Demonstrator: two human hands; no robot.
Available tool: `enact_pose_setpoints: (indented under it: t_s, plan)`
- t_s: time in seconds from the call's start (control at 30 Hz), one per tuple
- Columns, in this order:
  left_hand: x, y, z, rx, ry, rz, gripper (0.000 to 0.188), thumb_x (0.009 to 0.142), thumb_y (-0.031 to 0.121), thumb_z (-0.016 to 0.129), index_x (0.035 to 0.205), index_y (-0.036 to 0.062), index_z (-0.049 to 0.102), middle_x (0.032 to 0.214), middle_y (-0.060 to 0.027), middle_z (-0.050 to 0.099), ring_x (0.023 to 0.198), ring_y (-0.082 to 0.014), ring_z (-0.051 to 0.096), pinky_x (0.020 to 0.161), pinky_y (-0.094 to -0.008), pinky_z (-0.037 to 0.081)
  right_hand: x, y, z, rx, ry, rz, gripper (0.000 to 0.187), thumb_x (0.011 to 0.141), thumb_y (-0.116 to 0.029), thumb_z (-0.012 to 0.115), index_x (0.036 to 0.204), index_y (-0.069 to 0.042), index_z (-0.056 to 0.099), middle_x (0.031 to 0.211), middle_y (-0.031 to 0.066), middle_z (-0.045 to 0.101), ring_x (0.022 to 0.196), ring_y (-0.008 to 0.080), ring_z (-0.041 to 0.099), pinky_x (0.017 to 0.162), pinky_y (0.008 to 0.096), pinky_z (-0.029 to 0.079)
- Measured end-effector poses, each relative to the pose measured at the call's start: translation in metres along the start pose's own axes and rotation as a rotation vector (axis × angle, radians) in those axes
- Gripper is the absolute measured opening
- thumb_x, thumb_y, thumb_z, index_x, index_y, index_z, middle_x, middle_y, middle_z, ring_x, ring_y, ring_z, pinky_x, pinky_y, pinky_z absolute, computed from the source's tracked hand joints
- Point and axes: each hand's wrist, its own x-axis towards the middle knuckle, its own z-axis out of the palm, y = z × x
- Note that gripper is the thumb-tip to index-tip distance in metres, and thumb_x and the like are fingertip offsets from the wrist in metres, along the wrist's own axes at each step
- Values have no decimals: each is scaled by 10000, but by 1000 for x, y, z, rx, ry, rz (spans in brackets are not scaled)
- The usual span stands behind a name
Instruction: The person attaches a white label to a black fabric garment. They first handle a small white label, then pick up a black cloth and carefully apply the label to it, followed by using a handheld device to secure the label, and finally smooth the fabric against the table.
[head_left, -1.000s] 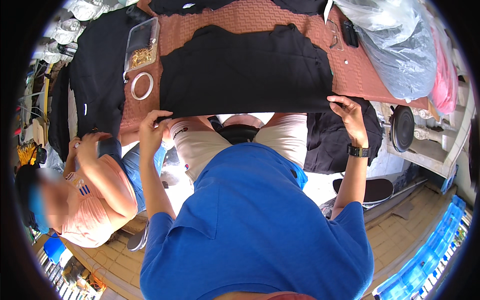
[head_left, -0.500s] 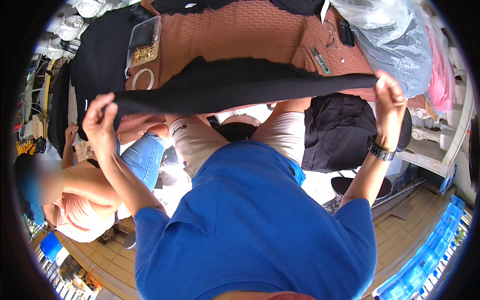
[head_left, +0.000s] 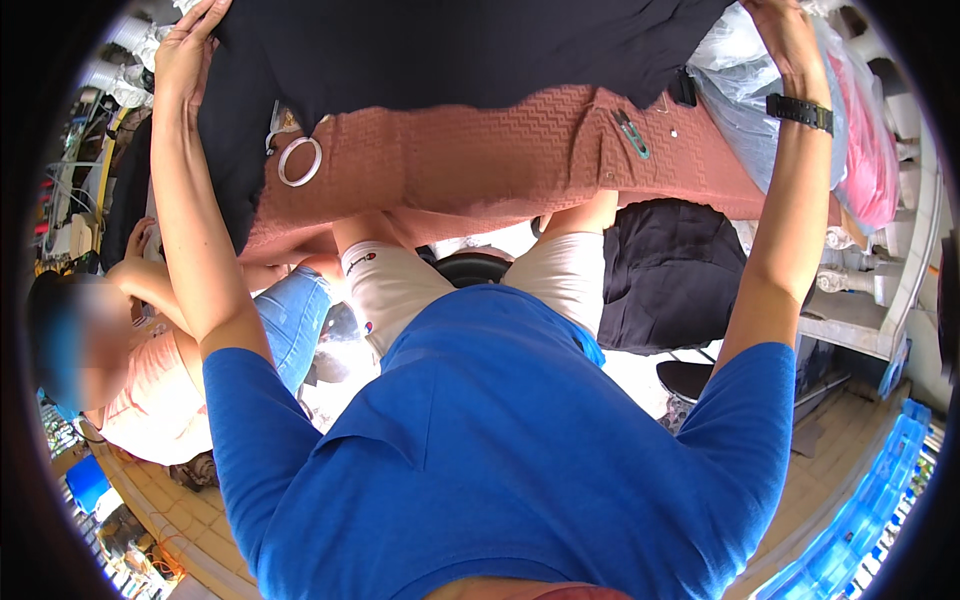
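Note:
A wide piece of black fabric [head_left: 470, 50] is stretched between my raised hands at the top of the view. My left hand [head_left: 190, 45] is closed on its left end. At the other end, my right hand [head_left: 785, 35] grips the right corner, its fingertips partly cut off by the upper edge. The cloth hangs over the far part of a table covered in brown textured cloth [head_left: 450, 150]. Below its ragged lower edge lie green-handled thread snips [head_left: 631, 135] and a white ring [head_left: 300, 161].
Black cloth [head_left: 232, 150] drapes the table's left side. Plastic-wrapped bundles [head_left: 865, 150] stand at the right. A dark fabric pile [head_left: 675, 275] sits beside my right thigh. Another person [head_left: 150, 400] sits close on my left. A blue plastic item [head_left: 850, 520] lies lower right.
Both hands have moved up and away from me, carrying the black fabric. It now spreads wider and covers the far table and most of the clear box.

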Motion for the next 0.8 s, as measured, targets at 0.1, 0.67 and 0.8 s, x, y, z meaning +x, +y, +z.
enact_pose_setpoints:
  t_s: [0.1,0.67,0.8]
  plan:
    - [-17,-1,-3,5,-2,24,352,929,182,742,1235,15,691,1140,-47,682,988,-107,556,837,-250,404,-14,9,-47,-113,84,125,289,963,-60,646,1242,18,630,1216,88,659,1121,184,614,1024,327,445]
    - [-272,-175,-18,84,-197,-386,180,883,-28,731,1055,16,761,1047,-18,632,862,-88,648,767,-224,533,-309,120,-12,-294,64,719,226,950,-37,690,1174,-30,718,1051,-5,700,928,50,600,858,202,479]
    - [-276,-166,-15,129,-170,-327,175,879,-22,734,1047,18,763,1056,-27,625,858,-103,651,764,-252,548,-307,110,10,-261,45,733,256,910,12,717,1165,0,715,960,-24,678,859,39,582,819,194,489]
